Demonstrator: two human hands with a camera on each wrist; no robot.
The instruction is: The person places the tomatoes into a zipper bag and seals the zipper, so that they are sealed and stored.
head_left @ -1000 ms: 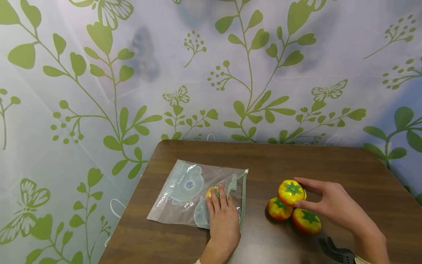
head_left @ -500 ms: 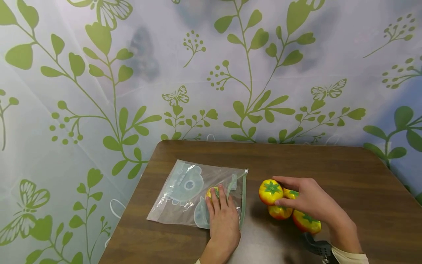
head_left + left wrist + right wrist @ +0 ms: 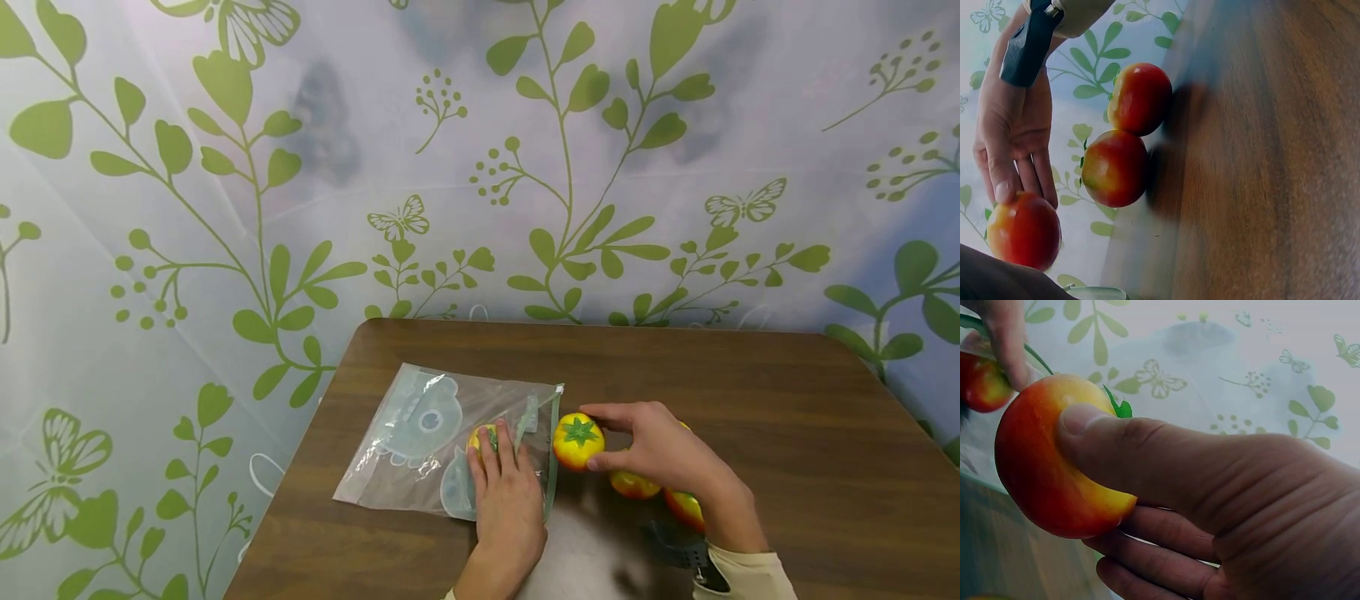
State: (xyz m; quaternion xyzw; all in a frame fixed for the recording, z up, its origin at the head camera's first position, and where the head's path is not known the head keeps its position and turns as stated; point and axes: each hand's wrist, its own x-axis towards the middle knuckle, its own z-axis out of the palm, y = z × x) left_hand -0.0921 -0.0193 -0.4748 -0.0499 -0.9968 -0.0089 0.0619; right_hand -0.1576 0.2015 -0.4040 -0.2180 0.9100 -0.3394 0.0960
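Note:
In the head view my right hand (image 3: 663,446) pinches a yellow-red toy tomato (image 3: 578,442) with a green star-shaped top, thumb on one side and fingers on the other. It is held by the green-edged mouth of a clear zip bag (image 3: 510,396) printed with pale blue cartoon shapes. My left hand (image 3: 508,508) lies on the bag, fingers stretched over another toy tomato (image 3: 475,439) inside it. More toy tomatoes (image 3: 633,486) are partly hidden beneath my right hand. The left wrist view shows two of them (image 3: 1141,99) side by side, apart from the held one.
The brown wooden table (image 3: 720,367) carries all of this. Behind it hangs a pale cloth (image 3: 450,183) with green leaves and butterflies. A dark wrist strap (image 3: 678,546) sits on my right wrist.
My right hand has carried the toy tomato leftward from above the other tomatoes to the bag's mouth. My left hand and the bag have stayed in place.

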